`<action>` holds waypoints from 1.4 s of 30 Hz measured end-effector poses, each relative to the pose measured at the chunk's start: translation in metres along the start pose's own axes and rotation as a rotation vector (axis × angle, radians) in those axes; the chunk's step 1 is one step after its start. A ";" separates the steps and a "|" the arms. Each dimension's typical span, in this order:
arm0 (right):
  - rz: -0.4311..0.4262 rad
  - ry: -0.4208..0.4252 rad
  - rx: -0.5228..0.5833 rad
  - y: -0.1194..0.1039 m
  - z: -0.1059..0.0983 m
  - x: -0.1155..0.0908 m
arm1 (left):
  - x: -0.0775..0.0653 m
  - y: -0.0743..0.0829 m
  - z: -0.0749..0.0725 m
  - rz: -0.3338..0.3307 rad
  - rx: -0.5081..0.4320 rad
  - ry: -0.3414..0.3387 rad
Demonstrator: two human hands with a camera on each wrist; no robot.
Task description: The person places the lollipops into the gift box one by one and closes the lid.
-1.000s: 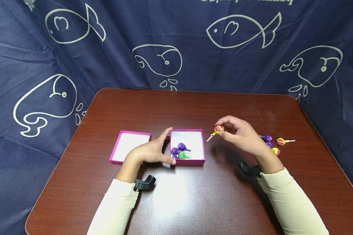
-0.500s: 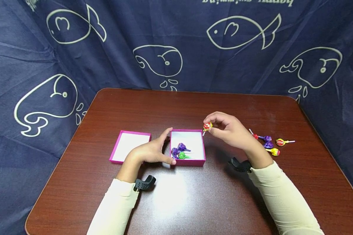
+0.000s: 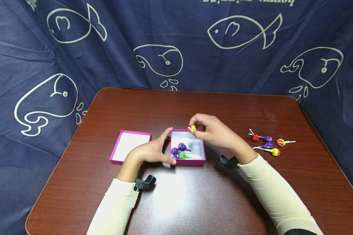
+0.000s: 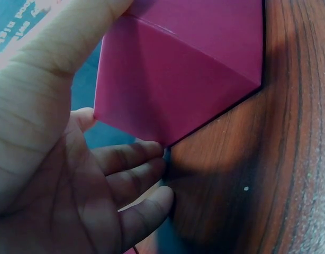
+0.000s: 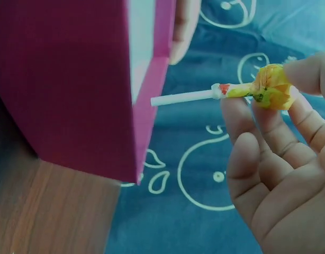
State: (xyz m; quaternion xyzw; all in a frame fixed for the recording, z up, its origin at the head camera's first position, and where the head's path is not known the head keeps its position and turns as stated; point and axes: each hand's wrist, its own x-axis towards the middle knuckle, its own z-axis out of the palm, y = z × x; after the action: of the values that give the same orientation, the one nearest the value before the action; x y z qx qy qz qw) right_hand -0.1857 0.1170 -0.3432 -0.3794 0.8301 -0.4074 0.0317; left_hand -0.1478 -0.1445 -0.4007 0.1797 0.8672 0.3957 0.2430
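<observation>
In the head view, a shallow pink box (image 3: pixel 190 162) with a white inside holds several purple lollipops (image 3: pixel 181 147) and a green lollipop (image 3: pixel 183 155) at its near left. My left hand (image 3: pixel 151 150) grips the box's left side, thumb at the near corner and index finger at the far corner; its other fingers stand apart from the wall in the left wrist view. Over the box's far rim, my right hand (image 3: pixel 215 131) pinches a red-and-yellow lollipop (image 3: pixel 192 128) by its wrapped head. Its white stick (image 5: pixel 183 98) points towards the box in the right wrist view.
A matching pink-edged lid (image 3: pixel 133 146), white side up, lies left of the box, partly behind my left hand. To the right lie several more lollipops: a red one (image 3: pixel 254 137), purple ones (image 3: pixel 268 145) and yellow ones (image 3: pixel 275 152). A blue cloth (image 3: pixel 194 65) hangs behind the table.
My right hand has moved left with the red-and-yellow lollipop, from right of the box to over its far rim. The lollipops at the right have come into fuller view. My left hand stays put.
</observation>
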 end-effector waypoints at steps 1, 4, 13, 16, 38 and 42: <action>-0.005 -0.007 -0.017 0.001 0.002 0.002 | 0.000 0.000 0.000 0.003 -0.001 -0.001; -0.021 -0.034 -0.056 0.004 0.009 0.009 | 0.001 -0.001 0.000 0.011 -0.003 0.001; -0.083 -0.126 -0.192 0.012 0.028 0.018 | 0.003 -0.002 -0.002 0.024 0.006 -0.004; -0.121 -0.146 -0.256 0.014 0.034 0.020 | 0.003 -0.003 -0.002 0.022 0.008 -0.008; -0.128 -0.195 -0.392 0.023 0.056 0.031 | 0.002 -0.005 -0.001 0.030 0.002 0.000; -0.116 -0.201 -0.409 0.022 0.059 0.033 | 0.002 -0.005 -0.002 0.031 0.007 -0.001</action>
State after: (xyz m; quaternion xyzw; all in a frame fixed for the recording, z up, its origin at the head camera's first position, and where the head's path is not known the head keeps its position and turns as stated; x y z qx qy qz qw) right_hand -0.2013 0.0648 -0.3896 -0.4639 0.8648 -0.1918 0.0131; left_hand -0.1510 -0.1477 -0.4044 0.1945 0.8654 0.3964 0.2368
